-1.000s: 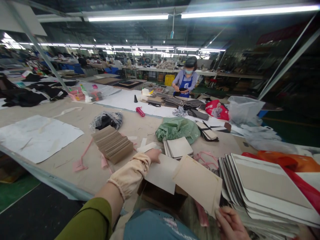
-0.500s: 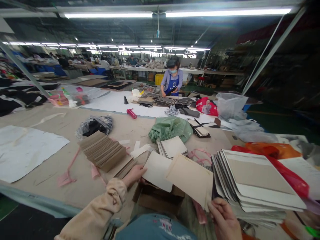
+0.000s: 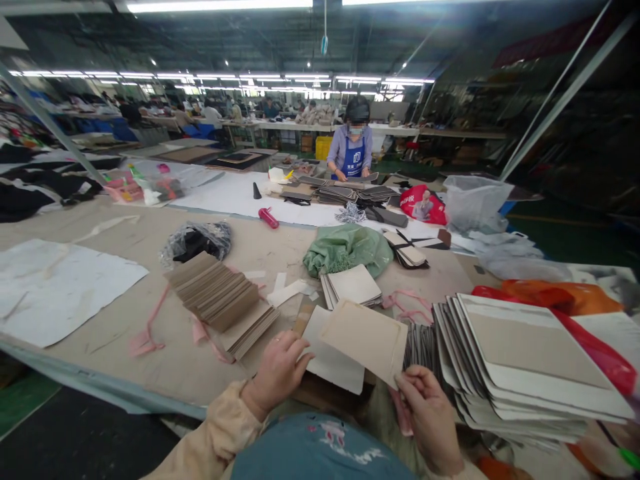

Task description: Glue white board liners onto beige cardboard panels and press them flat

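Note:
My right hand [image 3: 427, 410] pinches the lower right corner of a cream rectangular board [image 3: 367, 340] between thumb and fingers. The board is tilted and overlaps a white board [image 3: 335, 367] with rounded corners. My left hand [image 3: 280, 370] is closed at the left edge of the white board; its fingertips are partly hidden. Beneath the boards, in front of my body, a brown cardboard box [image 3: 325, 393] shows in part. Left of my left hand lies a row of brown boards [image 3: 215, 293], with more thin ones [image 3: 250, 330] leaning beside it.
A tall stack of large white and grey boards [image 3: 530, 347] stands at the right. Ahead are a small white stack [image 3: 353, 287], a green bag [image 3: 347, 247] and a black item in clear plastic [image 3: 197, 241]. Across the table a co-worker [image 3: 354, 150] handles dark pieces.
My left hand has turned and come in over the white board's left edge. The cream board has moved slightly left and up with my right hand. The view has shifted slightly.

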`<state>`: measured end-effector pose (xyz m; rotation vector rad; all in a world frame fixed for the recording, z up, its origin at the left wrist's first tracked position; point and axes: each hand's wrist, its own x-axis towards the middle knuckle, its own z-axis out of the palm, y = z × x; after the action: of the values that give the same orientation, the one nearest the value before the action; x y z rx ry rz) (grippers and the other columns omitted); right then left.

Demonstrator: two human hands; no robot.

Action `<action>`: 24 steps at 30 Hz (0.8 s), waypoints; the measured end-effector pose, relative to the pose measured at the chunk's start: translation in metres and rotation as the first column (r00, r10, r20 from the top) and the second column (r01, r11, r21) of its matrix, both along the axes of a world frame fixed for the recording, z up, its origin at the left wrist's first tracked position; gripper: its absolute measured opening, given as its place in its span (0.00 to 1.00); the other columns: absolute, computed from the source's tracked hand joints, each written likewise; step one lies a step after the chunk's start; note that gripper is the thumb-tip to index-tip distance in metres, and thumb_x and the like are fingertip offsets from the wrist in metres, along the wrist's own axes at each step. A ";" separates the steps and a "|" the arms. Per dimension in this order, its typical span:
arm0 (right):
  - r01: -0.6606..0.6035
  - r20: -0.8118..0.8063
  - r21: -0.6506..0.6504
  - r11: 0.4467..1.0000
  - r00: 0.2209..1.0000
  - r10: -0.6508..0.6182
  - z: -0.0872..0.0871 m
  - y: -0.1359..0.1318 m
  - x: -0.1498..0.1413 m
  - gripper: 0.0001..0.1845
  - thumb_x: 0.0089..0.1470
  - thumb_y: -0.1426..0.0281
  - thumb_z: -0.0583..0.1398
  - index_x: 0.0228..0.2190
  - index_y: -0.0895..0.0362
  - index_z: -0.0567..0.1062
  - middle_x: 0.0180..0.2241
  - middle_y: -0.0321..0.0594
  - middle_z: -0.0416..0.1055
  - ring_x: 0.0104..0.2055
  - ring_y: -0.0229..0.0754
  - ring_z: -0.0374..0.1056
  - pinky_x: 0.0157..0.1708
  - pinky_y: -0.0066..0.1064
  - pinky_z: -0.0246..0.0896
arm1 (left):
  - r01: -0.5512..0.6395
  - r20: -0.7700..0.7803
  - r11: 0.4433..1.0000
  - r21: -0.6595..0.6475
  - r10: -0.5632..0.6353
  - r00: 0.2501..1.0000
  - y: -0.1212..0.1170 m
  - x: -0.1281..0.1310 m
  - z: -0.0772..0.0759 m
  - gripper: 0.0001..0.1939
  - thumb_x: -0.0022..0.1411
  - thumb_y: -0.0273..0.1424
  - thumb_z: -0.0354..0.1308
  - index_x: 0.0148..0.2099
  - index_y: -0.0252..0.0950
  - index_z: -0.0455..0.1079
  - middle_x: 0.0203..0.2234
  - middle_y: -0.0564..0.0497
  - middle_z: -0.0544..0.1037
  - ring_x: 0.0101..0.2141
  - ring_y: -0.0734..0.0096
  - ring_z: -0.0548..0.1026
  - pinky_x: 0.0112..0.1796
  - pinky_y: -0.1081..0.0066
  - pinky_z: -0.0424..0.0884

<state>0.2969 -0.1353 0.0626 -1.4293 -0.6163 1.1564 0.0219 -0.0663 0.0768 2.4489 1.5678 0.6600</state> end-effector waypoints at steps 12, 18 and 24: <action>-0.072 -0.034 0.149 0.986 0.996 0.078 0.028 0.037 -0.028 0.16 0.43 0.65 0.67 0.30 0.55 0.66 0.20 0.26 0.60 0.19 0.29 0.53 0.18 0.20 0.48 | 0.345 -0.195 0.907 0.243 -0.303 0.933 0.026 0.044 0.026 0.09 0.64 0.31 0.49 0.35 0.37 0.69 0.28 0.50 0.71 0.32 0.67 0.69 0.33 0.69 0.65; -0.162 -0.009 0.238 0.958 0.986 0.169 0.065 0.061 -0.045 0.18 0.46 0.62 0.65 0.34 0.54 0.63 0.21 0.28 0.67 0.19 0.30 0.58 0.19 0.21 0.54 | 0.253 0.012 0.900 0.355 -0.275 0.961 0.042 0.030 0.032 0.08 0.62 0.27 0.51 0.37 0.36 0.71 0.30 0.49 0.74 0.32 0.71 0.71 0.35 0.72 0.68; -0.328 0.405 0.161 0.931 0.882 0.241 0.030 0.059 -0.038 0.17 0.51 0.57 0.60 0.37 0.55 0.65 0.37 0.44 0.72 0.36 0.43 0.69 0.35 0.35 0.66 | -0.219 0.603 0.964 0.151 0.086 0.793 0.059 -0.002 0.036 0.04 0.56 0.30 0.60 0.30 0.35 0.72 0.25 0.52 0.74 0.29 0.74 0.71 0.33 0.75 0.67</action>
<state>0.2589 -0.0760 0.0925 -1.4027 -1.2311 0.9971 0.0202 -0.0071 0.1126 1.9374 1.4820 1.5224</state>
